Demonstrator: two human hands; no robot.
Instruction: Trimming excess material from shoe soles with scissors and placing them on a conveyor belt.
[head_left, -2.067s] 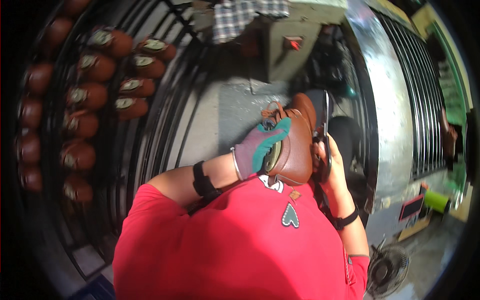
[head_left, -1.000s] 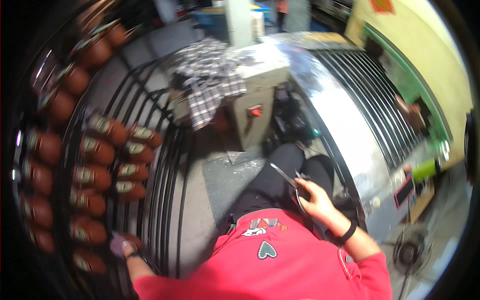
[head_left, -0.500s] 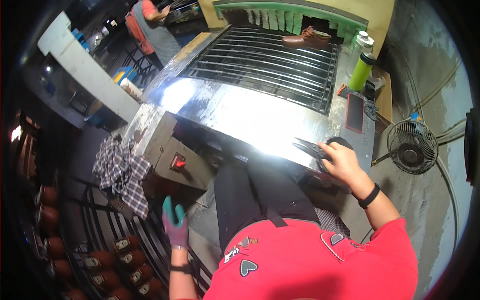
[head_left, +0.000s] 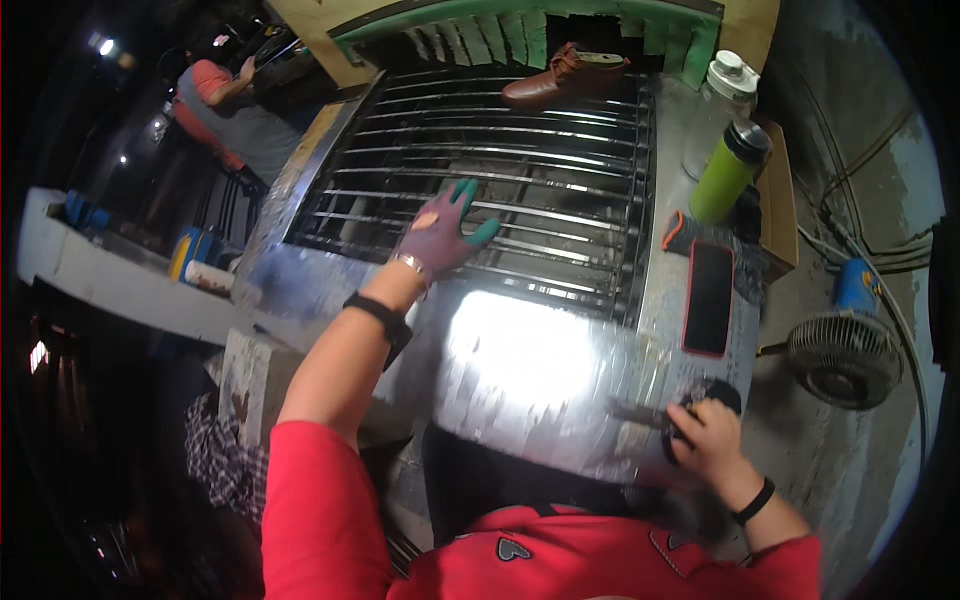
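My left hand (head_left: 440, 235), in a purple glove with green fingertips, reaches over the metal bars (head_left: 390, 165) of the conveyor. Its fingers are spread and nothing is in them. At the far end of the bars lies a brown leather shoe (head_left: 548, 88), below the green flap curtain (head_left: 470, 42) and beyond my left hand. My right hand (head_left: 712, 440), bare, is closed around dark pliers (head_left: 640, 413) at the near right corner of the metal table (head_left: 610, 360). The pliers' jaws point left over the sheet metal; their handles are mostly hidden by my fingers.
A phone (head_left: 709, 298) with a red edge lies on the right ledge. Behind it stand a green bottle (head_left: 728, 172) and a clear bottle (head_left: 725, 85). A fan (head_left: 845, 360) is at the right. A person (head_left: 225, 110) works at the far left.
My left hand has swung up from beside the rack at the lower left to over the conveyor bars. My right hand keeps the pliers near the table corner. The view has shifted.
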